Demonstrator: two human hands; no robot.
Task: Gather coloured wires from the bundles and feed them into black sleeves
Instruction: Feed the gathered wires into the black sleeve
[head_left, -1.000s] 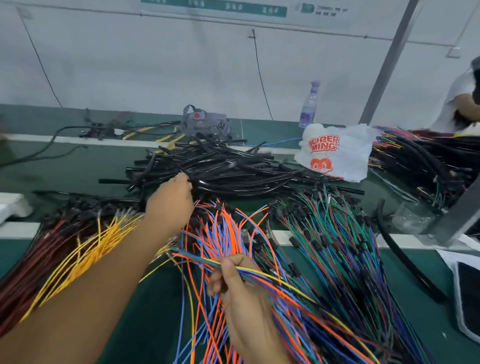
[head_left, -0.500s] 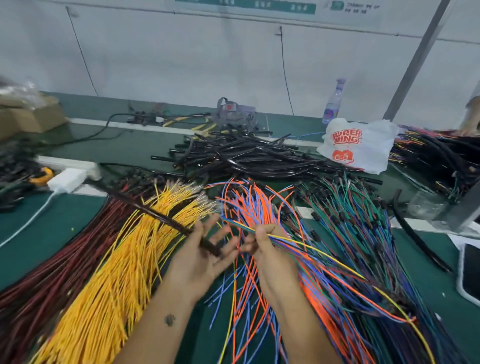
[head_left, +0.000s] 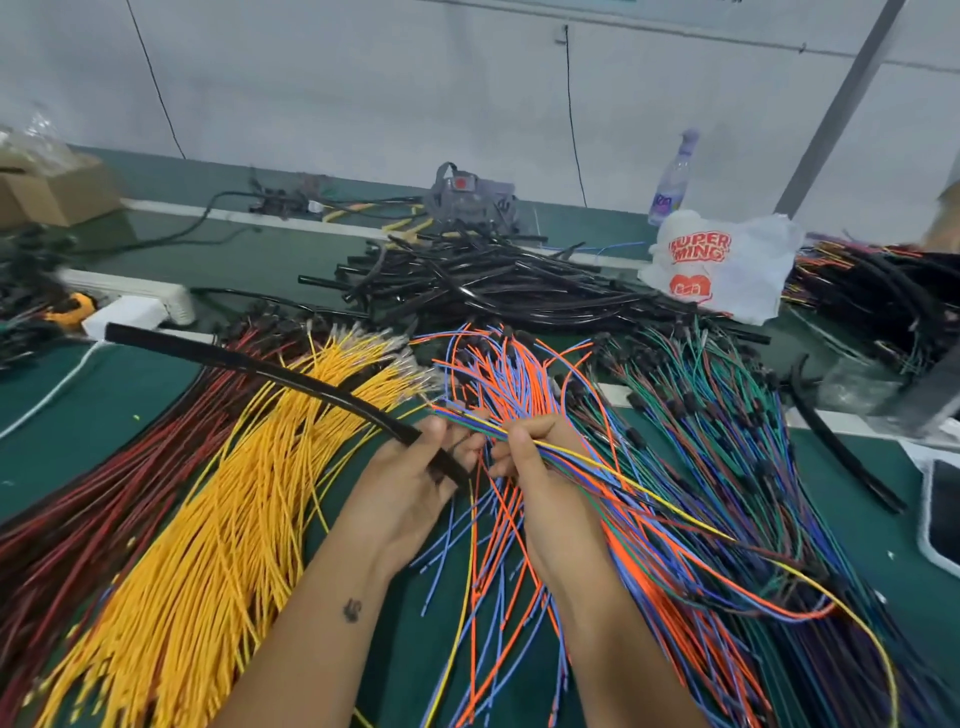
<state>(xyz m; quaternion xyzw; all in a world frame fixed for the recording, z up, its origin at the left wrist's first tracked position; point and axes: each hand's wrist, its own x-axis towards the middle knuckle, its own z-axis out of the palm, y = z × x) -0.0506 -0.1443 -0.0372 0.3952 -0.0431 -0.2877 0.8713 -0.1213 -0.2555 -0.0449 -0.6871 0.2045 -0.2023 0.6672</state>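
Note:
My left hand (head_left: 415, 483) grips a long black sleeve (head_left: 260, 371) near its lower end; the sleeve runs up and left over the yellow wire bundle (head_left: 218, 519). My right hand (head_left: 530, 467) pinches a small gathered bunch of coloured wires (head_left: 613, 473), whose tips point left toward the sleeve's end, close to the left fingers. The bunch trails off to the right over the blue and green wire bundle (head_left: 727, 441). Orange and blue wires (head_left: 498, 374) lie under both hands. Dark red wires (head_left: 78, 509) lie at the far left.
A heap of black sleeves (head_left: 498, 286) lies behind the bundles. A white plastic bag (head_left: 722, 265) and a clear bottle (head_left: 672, 179) stand at the back right. A cardboard box (head_left: 57, 192) and a white power strip (head_left: 135, 299) sit at the left. A loose black sleeve (head_left: 841, 457) lies at the right.
My left hand reached into the black sleeve heap, brought one sleeve back and now holds it beside the right hand's wire bunch. The view has tilted down and left.

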